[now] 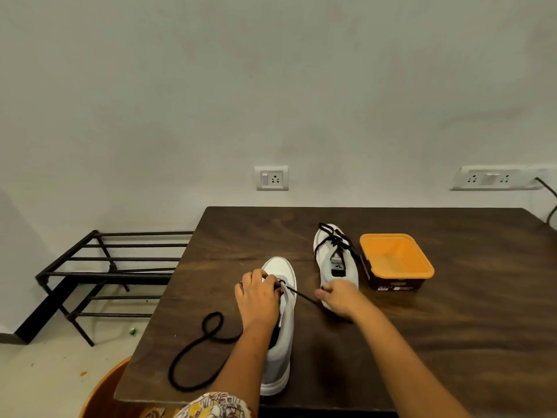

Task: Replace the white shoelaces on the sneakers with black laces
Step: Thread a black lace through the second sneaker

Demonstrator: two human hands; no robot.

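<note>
We are working at the near edge of a dark wooden table [452, 327], where a white sneaker [283, 351] is pointing away from us. Our left hand [259, 297] is pinching the black lace [196, 351] at the eyelets, and our right hand [339, 297] is gripping it taut. Farther off, a black-laced sneaker [334, 254] is sitting just beside an orange tub [394, 257]. A metal rack [114, 267] is standing on the floor to the left, below a pale wall with a socket [272, 178].

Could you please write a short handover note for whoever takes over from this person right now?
Left hand pinches the black lace at the front eyelets of the near sneaker; right hand grips the same lace, pulled taut.
More black lace loops on the table to the left.
Done: far sneaker, beside the orange tub, wears black laces.
Left: lace the near sneaker upward and tie it.
</note>
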